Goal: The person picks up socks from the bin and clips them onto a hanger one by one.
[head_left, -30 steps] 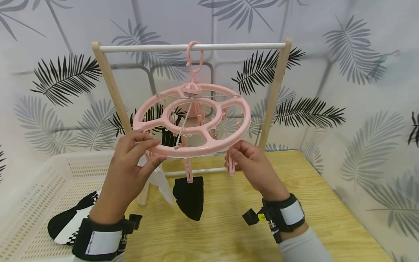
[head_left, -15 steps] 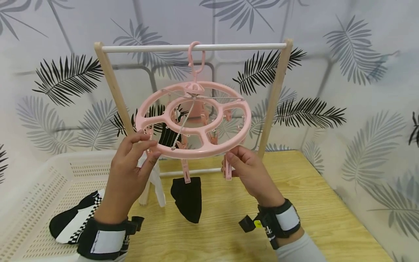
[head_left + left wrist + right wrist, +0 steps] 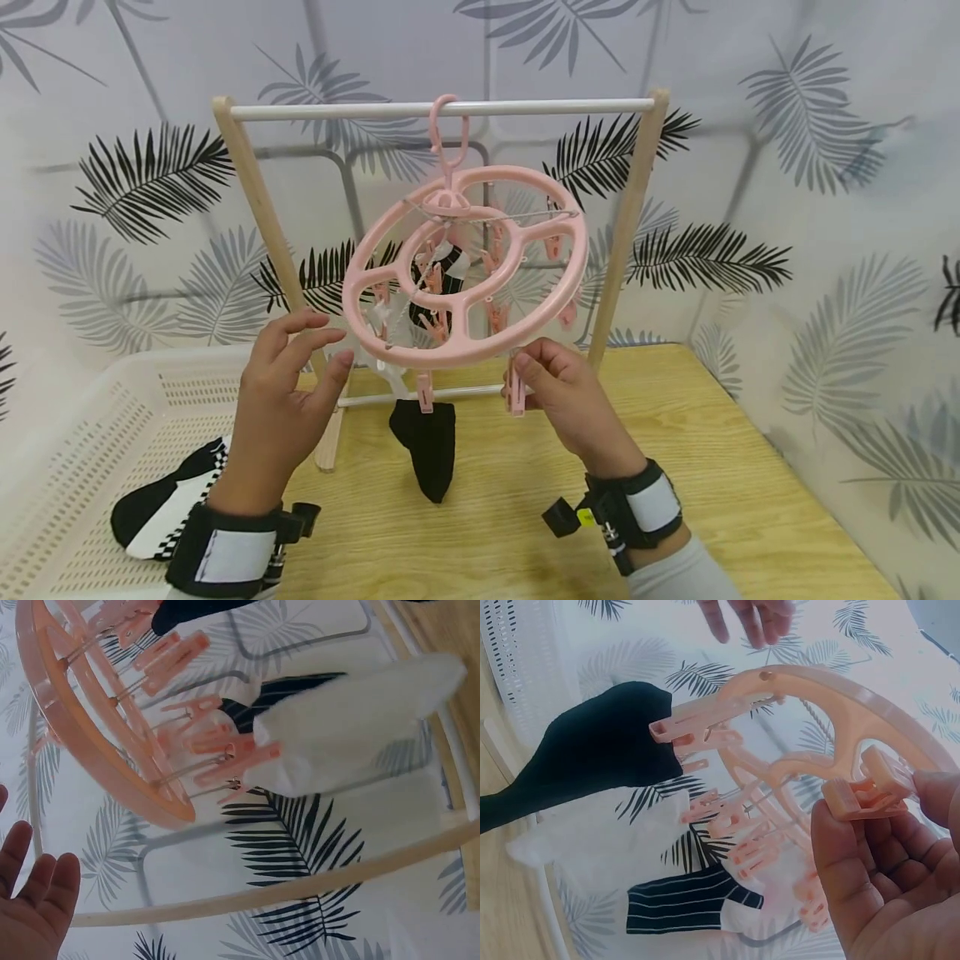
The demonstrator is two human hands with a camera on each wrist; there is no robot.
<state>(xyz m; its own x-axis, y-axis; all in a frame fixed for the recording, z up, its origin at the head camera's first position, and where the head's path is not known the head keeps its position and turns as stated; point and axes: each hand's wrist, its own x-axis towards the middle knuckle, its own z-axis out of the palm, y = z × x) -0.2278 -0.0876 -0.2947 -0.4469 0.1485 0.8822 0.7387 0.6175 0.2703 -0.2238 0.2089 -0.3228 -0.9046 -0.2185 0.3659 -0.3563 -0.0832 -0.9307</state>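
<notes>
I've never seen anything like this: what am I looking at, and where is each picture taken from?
There's no robot: you see a person's bare left hand and right hand. The wide view is from the head, the other two from the wrists. The right hand pinches a clip below the rim of a round pink hanger, which hooks onto a rack. The left hand is open, holding nothing. A black sock hangs from another clip. The rack stands on a wooden table; a basket with socks is to the left.

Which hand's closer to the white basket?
Left. The left hand is raised by the right side of the white basket; the right hand is much farther right, pinching a pink clip.
</notes>
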